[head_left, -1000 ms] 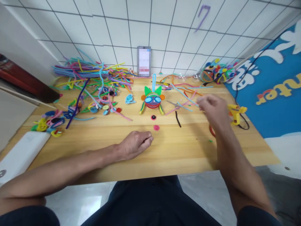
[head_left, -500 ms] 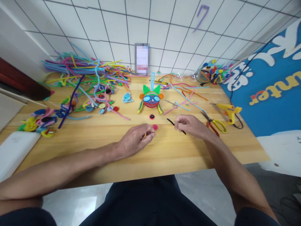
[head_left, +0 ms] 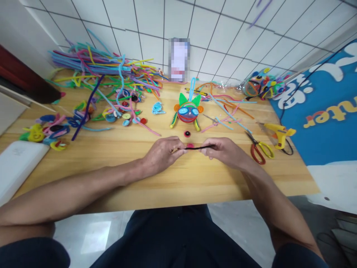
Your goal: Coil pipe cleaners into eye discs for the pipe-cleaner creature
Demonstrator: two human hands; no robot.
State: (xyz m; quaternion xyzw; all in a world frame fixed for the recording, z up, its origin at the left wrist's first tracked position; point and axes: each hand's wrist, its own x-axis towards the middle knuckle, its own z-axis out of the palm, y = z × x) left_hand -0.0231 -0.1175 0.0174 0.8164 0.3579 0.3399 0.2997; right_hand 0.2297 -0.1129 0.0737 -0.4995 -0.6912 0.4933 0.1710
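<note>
A short black pipe cleaner is stretched level between my two hands. My left hand pinches its left end, and my right hand pinches the right end. Just behind it lies a pink coil, partly covered by the pipe cleaner. Further back is a red disc with a black centre. Beyond that sits a pipe-cleaner figure with green pointed ears, blue rings for eyes, orange sides, yellow-green limbs and a blue loop on top.
Red-and-yellow scissors and a yellow glue gun lie at right. Pipe cleaners heap at back left, with small coiled pieces in front. A phone leans on the tiled wall. A white box stands at left.
My left hand has moved up and taken hold of the black pipe cleaner's left end. The pipe cleaner, earlier slanted in my right hand alone, is now level between both. The view has shifted slightly.
</note>
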